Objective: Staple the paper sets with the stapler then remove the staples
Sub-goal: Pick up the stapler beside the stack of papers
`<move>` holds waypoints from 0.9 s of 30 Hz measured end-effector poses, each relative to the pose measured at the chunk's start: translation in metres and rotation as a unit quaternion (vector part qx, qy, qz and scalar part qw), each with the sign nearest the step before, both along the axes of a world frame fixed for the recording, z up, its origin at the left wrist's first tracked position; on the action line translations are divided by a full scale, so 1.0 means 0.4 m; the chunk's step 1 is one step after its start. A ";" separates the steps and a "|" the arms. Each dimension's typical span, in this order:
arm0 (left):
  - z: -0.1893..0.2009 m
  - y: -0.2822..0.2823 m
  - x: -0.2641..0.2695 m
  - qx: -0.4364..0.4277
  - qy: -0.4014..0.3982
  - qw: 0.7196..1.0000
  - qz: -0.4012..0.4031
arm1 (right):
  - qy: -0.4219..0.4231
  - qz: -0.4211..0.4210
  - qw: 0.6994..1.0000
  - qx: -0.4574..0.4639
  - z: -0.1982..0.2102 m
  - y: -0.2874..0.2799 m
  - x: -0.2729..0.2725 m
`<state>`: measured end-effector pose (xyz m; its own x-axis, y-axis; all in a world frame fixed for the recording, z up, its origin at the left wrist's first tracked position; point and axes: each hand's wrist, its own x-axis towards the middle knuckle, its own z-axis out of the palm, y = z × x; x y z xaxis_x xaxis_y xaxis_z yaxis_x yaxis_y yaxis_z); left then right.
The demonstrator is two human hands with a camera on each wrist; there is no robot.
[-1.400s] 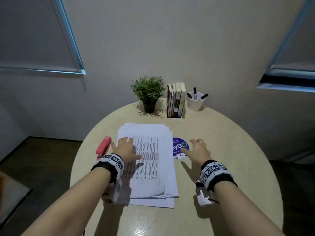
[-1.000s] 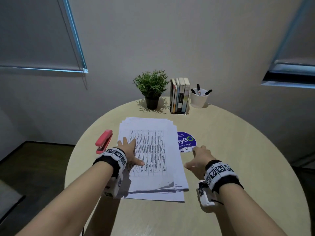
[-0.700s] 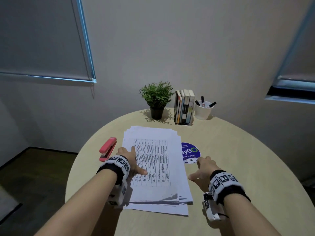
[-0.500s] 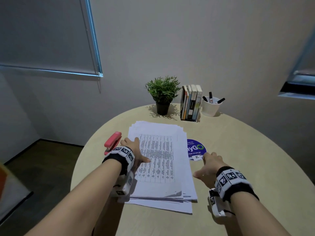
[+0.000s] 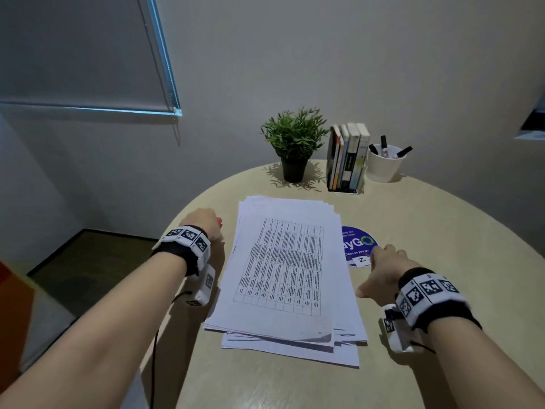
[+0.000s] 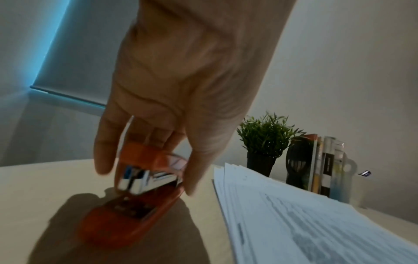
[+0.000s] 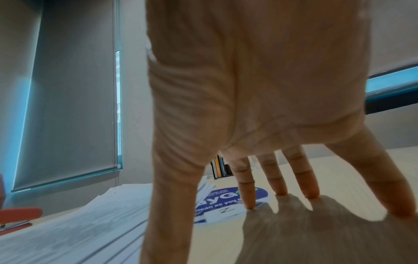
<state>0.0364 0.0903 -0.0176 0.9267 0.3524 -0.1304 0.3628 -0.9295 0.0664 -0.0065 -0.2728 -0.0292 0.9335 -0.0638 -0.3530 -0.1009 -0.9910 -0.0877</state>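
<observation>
Round table (image 5: 427, 261), pale wood; near edge cut off by the frame. Stack of papers (image 5: 289, 270) at centre, loosely fanned, printed table on the top sheet, text too small to read. Blue round sticker (image 5: 358, 243) just right of the stack, its left part tucked under the sheets.

Back of the table: potted plant (image 5: 295, 143), row of books (image 5: 348, 157), white cup (image 5: 383, 166) with markers.

Left hand (image 5: 203, 224) left of the stack, apart from it. From the head view it hides the stapler (image 6: 135, 201) almost entirely; only a red sliver shows past the knuckles. Left wrist view, blurred: thumb and fingers (image 6: 104, 155) curled around the stapler's upper arm, mouth gaping, base on or just above the table, which one I cannot tell.

Right hand (image 5: 383, 270) right of the stack, fingers straight and spread, holding nothing. Fingertips (image 7: 248, 203) touch the table, the index on the sticker's edge.
</observation>
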 end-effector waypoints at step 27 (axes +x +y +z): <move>0.007 -0.371 0.084 -0.133 -0.039 0.958 -0.252 | -0.009 -0.411 0.573 0.709 -0.047 -0.069 0.021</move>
<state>0.0702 -0.0582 -0.0147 0.9812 -0.1774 -0.0761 -0.1425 -0.9318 0.3339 0.0019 -0.3003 -0.0479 0.7980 -0.1457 -0.5848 -0.4693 0.4585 -0.7547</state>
